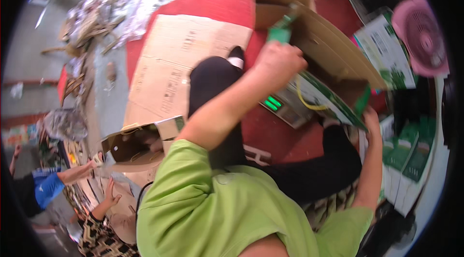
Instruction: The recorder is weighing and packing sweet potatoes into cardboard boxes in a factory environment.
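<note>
A long, open cardboard box [338,47], brown inside and green and white outside, stands tilted between my hands. My left hand [280,63] is closed on its left end, where a green flap or strip sticks up; motion blurs which. My right hand [371,121] grips the box's near right corner, beside another green flap [362,100]; its fingers show only in part. A yellow strap [304,96] hangs in a loop along the box's near side. Partly under the box sits a digital scale [291,114] with lit green digits.
Flattened cardboard [162,71] lies left on the red mat [203,6]. An open carton [137,160] stands by my left elbow. At right are a pink fan [419,37] and green-and-white boxes [408,153]. Other people's arms [104,201] reach in at lower left.
</note>
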The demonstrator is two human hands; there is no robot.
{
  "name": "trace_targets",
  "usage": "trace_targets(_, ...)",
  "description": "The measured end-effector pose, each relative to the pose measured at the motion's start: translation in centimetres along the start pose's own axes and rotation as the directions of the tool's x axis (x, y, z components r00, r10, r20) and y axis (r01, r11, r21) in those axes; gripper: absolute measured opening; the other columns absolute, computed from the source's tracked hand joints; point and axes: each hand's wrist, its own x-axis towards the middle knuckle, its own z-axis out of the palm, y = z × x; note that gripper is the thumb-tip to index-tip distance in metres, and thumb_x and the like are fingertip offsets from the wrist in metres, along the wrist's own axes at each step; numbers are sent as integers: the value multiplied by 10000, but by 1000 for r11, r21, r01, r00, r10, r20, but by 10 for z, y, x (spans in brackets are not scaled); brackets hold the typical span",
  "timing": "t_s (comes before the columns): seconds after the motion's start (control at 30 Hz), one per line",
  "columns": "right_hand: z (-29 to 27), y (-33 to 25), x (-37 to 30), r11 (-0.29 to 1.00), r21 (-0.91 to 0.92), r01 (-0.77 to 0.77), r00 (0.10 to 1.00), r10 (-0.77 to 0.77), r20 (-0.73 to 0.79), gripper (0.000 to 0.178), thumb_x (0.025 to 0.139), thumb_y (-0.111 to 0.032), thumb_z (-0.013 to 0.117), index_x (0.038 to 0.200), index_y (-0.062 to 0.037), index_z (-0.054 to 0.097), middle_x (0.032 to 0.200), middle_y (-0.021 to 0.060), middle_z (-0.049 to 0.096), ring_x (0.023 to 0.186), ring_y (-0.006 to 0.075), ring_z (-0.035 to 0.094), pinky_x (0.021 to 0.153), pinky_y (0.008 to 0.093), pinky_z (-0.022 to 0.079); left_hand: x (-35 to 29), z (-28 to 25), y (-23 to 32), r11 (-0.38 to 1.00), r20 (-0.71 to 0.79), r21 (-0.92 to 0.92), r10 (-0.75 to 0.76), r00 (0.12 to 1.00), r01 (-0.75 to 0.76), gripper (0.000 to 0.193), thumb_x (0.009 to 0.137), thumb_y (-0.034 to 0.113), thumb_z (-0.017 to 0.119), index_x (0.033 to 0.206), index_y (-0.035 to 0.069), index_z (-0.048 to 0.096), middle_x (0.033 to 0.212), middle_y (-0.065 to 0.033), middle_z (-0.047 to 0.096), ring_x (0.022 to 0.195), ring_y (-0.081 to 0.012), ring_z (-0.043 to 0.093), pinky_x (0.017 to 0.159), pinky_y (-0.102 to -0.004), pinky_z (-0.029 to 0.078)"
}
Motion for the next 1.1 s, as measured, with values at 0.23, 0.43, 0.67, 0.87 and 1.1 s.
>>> trace_targets(0.23,3,-35,-48,992,95,-84,980,100,-172,301,915,-287,589,1159,-110,602,900,8,639,754,90,602,585,207,440,-4,-6,-1,989,-30,56,-133,991,134,155,808,107,561,894,149,683,901,-14,622,912,-243,612,812,-367,492)
trace_targets(0.43,-2,142,-74,1000,29,-4,945,13,-326,237,908,-222,594,1112,-103,622,898,20,639,806,139,620,622,288,470,4,-4,26,994,-56,-30,-107,993,106,204,809,113,596,986,169,681,970,-20,627,953,-248,608,812,-382,491)
trace_targets(0.67,99,423,-220,725,59,-686,677,666,-314,188,862,-152,581,976,-37,676,861,142,686,873,198,663,776,320,517,16,12,35,998,-26,-47,-39,999,38,158,825,135,579,957,152,663,892,-39,622,886,-262,622,751,-381,502)
trace_targets(0.87,192,307,-243,593,-77,-801,580,739,-342,300,782,-226,706,1054,-111,660,1167,144,594,1100,320,579,927,372,478,3,3,22,997,-4,47,-69,998,69,117,853,153,610,949,113,665,894,-68,645,871,-272,628,727,-369,490)
trace_targets(1.1,162,275,-239,465,-379,-800,598,560,-573,462,779,-191,671,1214,-151,518,1289,108,502,1180,316,499,947,427,473,9,-1,35,997,-47,-35,-68,997,66,88,800,86,644,885,85,665,825,-82,619,810,-285,612,705,-352,483)
